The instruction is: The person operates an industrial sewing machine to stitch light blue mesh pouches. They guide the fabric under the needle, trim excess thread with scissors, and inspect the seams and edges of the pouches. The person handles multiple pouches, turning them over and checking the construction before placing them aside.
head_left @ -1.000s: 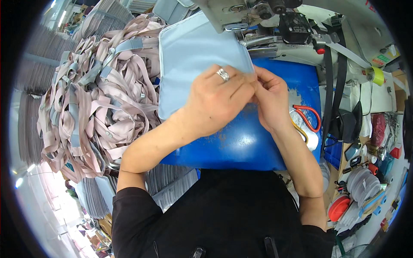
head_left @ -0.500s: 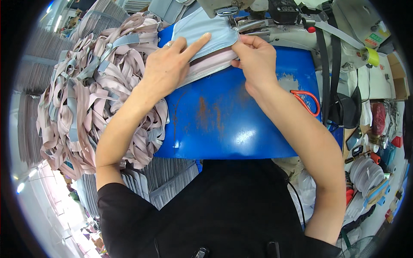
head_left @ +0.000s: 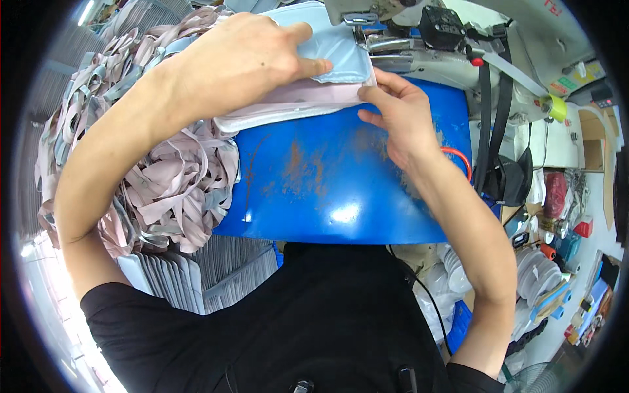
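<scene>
A light blue fabric piece point(head_left: 341, 49) lies by the sewing machine's presser-foot area, with a pink layer point(head_left: 308, 93) under it. White-edged layers show along the near side of the stack. My left hand point(head_left: 255, 59) reaches over from the left; its thumb rests on the blue cloth, and another finger, apart from the thumb, touches it farther back. The remaining left fingers are hidden. At the right-hand corner, my right hand point(head_left: 403, 114) pinches the edge of the pink layer between thumb and forefinger.
The sewing machine point(head_left: 452, 59) stands behind the blue worktop point(head_left: 295, 196). A tangled heap of pink and grey fabric strips point(head_left: 183, 177) lies at left, above stacked grey pieces point(head_left: 167, 281). Red scissor handles point(head_left: 462, 160) show beside my right forearm; black straps point(head_left: 495, 124) hang farther right.
My left hand has moved farther over the cloth, its forearm swinging left and up. The blue piece has shifted, showing more pink beneath. My right hand has moved slightly nearer and to the right.
</scene>
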The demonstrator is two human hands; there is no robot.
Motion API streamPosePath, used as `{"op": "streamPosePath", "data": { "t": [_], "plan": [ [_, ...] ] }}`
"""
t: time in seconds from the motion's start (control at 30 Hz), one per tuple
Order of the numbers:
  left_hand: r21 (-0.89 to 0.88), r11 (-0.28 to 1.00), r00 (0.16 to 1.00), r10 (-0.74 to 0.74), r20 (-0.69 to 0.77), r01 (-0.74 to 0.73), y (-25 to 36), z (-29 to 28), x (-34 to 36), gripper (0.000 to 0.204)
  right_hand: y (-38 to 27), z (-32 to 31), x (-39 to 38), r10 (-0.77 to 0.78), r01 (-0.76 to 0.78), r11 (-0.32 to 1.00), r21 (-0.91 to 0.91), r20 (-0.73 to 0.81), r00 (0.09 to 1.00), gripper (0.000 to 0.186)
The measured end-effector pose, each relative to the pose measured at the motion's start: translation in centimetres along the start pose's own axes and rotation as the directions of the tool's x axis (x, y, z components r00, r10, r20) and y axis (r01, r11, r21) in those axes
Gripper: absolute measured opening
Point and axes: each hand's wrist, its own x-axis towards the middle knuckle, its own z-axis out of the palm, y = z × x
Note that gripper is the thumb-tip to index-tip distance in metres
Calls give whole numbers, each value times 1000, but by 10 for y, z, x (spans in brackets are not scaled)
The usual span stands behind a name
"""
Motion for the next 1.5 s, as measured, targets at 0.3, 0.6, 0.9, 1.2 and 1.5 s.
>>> {"op": "streamPosePath", "data": {
  "t": [0.3, 0.6, 0.9, 1.2, 1.5],
  "plan": [
    [-24, 998, 981, -52, 185, 58, 6, -25, 30, 34, 12, 14, 29, -11, 23, 976, 216, -54, 998, 21],
    [-4, 975, 970, -223, -95, 224, 62, 5, 42, 30, 18, 13, 30, -1, 21, 942, 336, -58, 998, 21],
    [-210, 860, 857, -496, -139, 464, 101, 27, 78, 23, 27, 7, 17, -108, 108, 889, 445, -25, 994, 28],
    [-625, 659, 691, -678, -252, 418, 144, 42, 46, 58, 32, -40, -42, -396, 401, 804, -439, 108, 912, 27],
    [-489, 859, 703, -441, -558, 151, 132, 65, 38, 29, 29, -28, -50, -65, 59, 995, 75, 88, 994, 22]
  ]
}}
